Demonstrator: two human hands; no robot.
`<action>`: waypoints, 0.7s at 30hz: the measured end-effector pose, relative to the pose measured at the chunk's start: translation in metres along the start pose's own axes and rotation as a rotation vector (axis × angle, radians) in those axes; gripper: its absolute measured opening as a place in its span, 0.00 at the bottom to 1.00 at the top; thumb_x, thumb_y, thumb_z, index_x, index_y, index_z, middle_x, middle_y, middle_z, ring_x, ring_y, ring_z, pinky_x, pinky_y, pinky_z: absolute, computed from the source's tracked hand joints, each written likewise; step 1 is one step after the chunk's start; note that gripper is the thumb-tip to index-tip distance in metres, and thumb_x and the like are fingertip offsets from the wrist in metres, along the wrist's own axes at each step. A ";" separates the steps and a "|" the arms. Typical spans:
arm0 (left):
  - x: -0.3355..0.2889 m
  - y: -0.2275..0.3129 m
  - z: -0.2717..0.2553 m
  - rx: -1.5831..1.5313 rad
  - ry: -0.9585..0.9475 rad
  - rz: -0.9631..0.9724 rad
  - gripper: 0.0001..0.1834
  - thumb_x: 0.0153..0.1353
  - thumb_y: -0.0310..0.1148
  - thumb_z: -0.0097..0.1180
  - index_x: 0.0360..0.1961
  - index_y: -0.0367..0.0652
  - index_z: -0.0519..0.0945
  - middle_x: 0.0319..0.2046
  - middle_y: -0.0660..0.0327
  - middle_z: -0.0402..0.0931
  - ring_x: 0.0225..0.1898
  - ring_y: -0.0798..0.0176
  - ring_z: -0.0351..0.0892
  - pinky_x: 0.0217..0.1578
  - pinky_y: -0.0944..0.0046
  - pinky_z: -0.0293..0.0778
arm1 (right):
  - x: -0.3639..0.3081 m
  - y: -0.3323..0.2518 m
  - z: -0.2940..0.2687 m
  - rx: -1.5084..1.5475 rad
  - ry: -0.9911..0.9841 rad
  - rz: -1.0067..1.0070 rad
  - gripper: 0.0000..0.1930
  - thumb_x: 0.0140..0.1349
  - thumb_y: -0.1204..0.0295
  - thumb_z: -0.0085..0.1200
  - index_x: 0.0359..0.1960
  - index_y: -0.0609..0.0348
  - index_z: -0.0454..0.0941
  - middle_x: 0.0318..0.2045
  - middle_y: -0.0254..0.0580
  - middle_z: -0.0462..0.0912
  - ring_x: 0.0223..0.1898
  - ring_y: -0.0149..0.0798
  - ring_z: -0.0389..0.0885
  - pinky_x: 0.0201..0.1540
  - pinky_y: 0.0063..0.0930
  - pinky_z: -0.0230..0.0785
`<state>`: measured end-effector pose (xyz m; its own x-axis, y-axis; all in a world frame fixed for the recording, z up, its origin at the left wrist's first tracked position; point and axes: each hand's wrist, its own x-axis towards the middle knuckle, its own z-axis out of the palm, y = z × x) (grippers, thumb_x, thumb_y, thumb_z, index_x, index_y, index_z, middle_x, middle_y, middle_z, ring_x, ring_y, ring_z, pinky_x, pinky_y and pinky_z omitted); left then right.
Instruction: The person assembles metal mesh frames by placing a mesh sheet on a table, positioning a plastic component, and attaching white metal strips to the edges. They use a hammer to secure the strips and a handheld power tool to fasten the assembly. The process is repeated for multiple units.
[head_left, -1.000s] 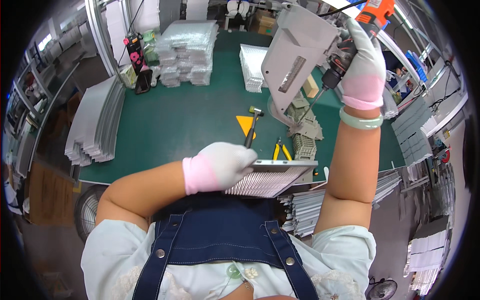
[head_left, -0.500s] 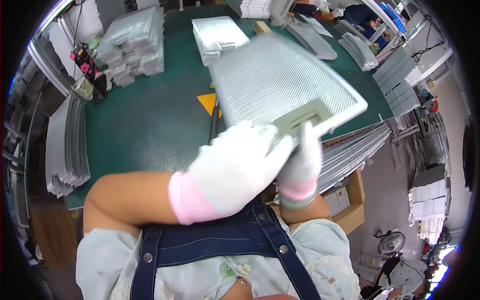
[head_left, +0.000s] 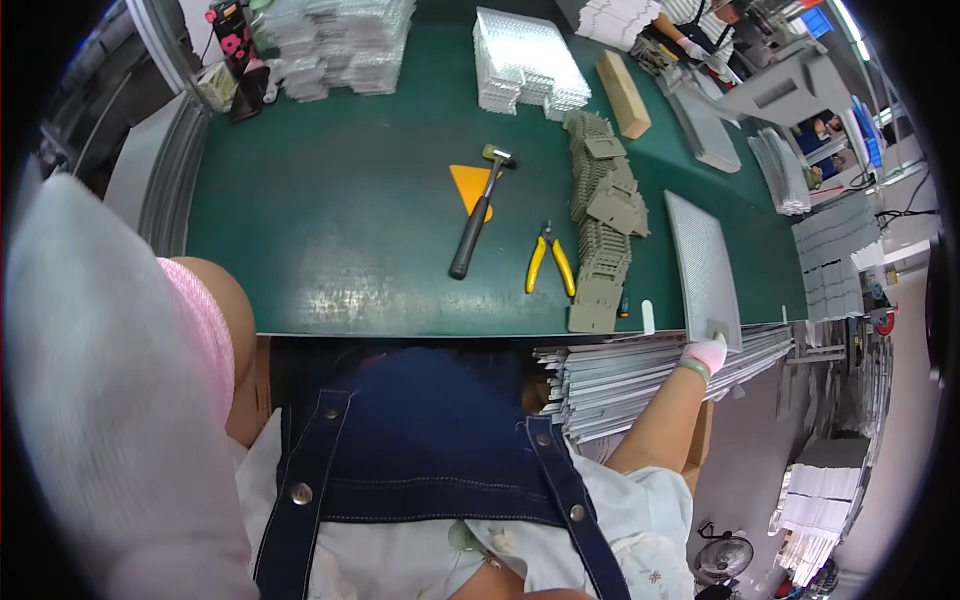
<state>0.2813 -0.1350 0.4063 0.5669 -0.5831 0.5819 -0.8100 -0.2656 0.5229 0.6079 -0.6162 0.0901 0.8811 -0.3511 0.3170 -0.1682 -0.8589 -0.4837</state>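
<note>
"White-framed mesh panel (head_left: 703, 260) moved from the middle over to 3 o'clock, and the left hand (head_left: 110, 400) let go of it and went out between 8 and 9 o'clock."

"Who held the mesh panel then?"

"Just the right hand (head_left: 705, 353), a bit past 3 o'clock. It pinched the near end, which poked out past the edge of the green table (head_left: 330, 250). Most of its fingers were hidden."

"Was the left hand spread?"

"I couldn't tell. It was big, blurry and very close to us."

"What else lay about?"

"A long pile of olive plastic plates (head_left: 605, 215) was at 2 o'clock, and yellow-handled pliers (head_left: 537, 265) were that way too, nearer the middle. A hammer (head_left: 470, 240) lay at 12 o'clock, across a yellow-orange triangle (head_left: 464, 181). A wooden block (head_left: 622, 95) sat at 1 o'clock. Thin metal strips (head_left: 610, 395) were at 4 o'clock, below the table's edge."
</note>
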 end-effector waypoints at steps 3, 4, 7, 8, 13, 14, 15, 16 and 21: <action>-0.002 0.009 -0.005 -0.024 0.016 0.043 0.23 0.55 0.28 0.59 0.53 0.33 0.73 0.48 0.46 0.73 0.48 0.45 0.74 0.45 0.54 0.73 | 0.009 0.000 0.033 0.297 -0.041 0.106 0.19 0.62 0.79 0.48 0.56 0.70 0.75 0.50 0.55 0.81 0.53 0.46 0.80 0.56 0.32 0.71; -0.004 0.008 -0.007 -0.042 0.017 0.065 0.23 0.55 0.28 0.59 0.52 0.34 0.73 0.47 0.47 0.73 0.47 0.45 0.74 0.44 0.54 0.73 | 0.009 0.005 0.031 0.026 -0.094 0.019 0.18 0.63 0.77 0.47 0.54 0.69 0.76 0.49 0.54 0.81 0.51 0.45 0.81 0.55 0.32 0.71; -0.010 0.020 -0.016 -0.048 0.036 0.131 0.22 0.55 0.28 0.58 0.51 0.34 0.73 0.47 0.47 0.73 0.47 0.46 0.74 0.44 0.55 0.73 | 0.018 -0.014 0.038 0.173 -0.141 0.126 0.17 0.66 0.65 0.49 0.49 0.63 0.79 0.43 0.46 0.82 0.41 0.43 0.80 0.44 0.35 0.74; -0.013 0.023 -0.020 -0.059 0.034 0.161 0.22 0.55 0.28 0.58 0.51 0.34 0.73 0.47 0.47 0.73 0.46 0.46 0.74 0.44 0.55 0.73 | 0.021 -0.029 0.036 0.515 -0.172 0.386 0.17 0.66 0.62 0.50 0.48 0.62 0.79 0.42 0.44 0.82 0.39 0.42 0.80 0.42 0.35 0.74; -0.037 0.043 -0.044 -0.061 0.015 0.272 0.20 0.55 0.28 0.58 0.50 0.34 0.73 0.45 0.49 0.73 0.45 0.48 0.74 0.44 0.56 0.73 | 0.043 -0.046 0.039 0.746 -0.307 0.563 0.21 0.62 0.59 0.56 0.48 0.64 0.78 0.43 0.41 0.81 0.38 0.40 0.79 0.38 0.39 0.73; -0.042 0.044 -0.046 -0.059 0.014 0.280 0.20 0.55 0.28 0.58 0.50 0.34 0.73 0.45 0.49 0.73 0.45 0.48 0.74 0.43 0.56 0.73 | 0.041 -0.040 0.041 0.719 -0.297 0.496 0.22 0.62 0.59 0.56 0.49 0.65 0.78 0.44 0.44 0.81 0.40 0.42 0.80 0.41 0.40 0.74; -0.045 0.045 -0.049 -0.051 0.009 0.286 0.20 0.55 0.28 0.58 0.49 0.35 0.74 0.45 0.49 0.73 0.45 0.48 0.74 0.43 0.57 0.73 | 0.040 -0.036 0.044 0.691 -0.285 0.428 0.22 0.63 0.60 0.56 0.51 0.67 0.77 0.46 0.46 0.81 0.42 0.44 0.80 0.43 0.41 0.74; -0.047 0.046 -0.050 -0.048 0.009 0.288 0.20 0.55 0.27 0.58 0.49 0.35 0.74 0.45 0.49 0.73 0.44 0.49 0.74 0.43 0.57 0.73 | 0.040 -0.044 0.044 0.652 -0.277 0.358 0.23 0.63 0.60 0.56 0.52 0.68 0.76 0.47 0.49 0.82 0.44 0.47 0.81 0.46 0.42 0.74; -0.043 0.045 -0.045 -0.034 0.049 0.263 0.18 0.55 0.27 0.58 0.48 0.35 0.74 0.43 0.50 0.73 0.43 0.50 0.74 0.43 0.58 0.73 | -0.009 -0.165 -0.063 0.475 0.189 -0.368 0.31 0.70 0.61 0.51 0.66 0.74 0.61 0.67 0.63 0.64 0.69 0.52 0.63 0.70 0.37 0.53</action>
<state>0.2270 -0.0870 0.4330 0.3453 -0.5905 0.7295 -0.9252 -0.0840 0.3700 0.6003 -0.4949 0.2187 0.7433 -0.1610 0.6493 0.3840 -0.6920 -0.6112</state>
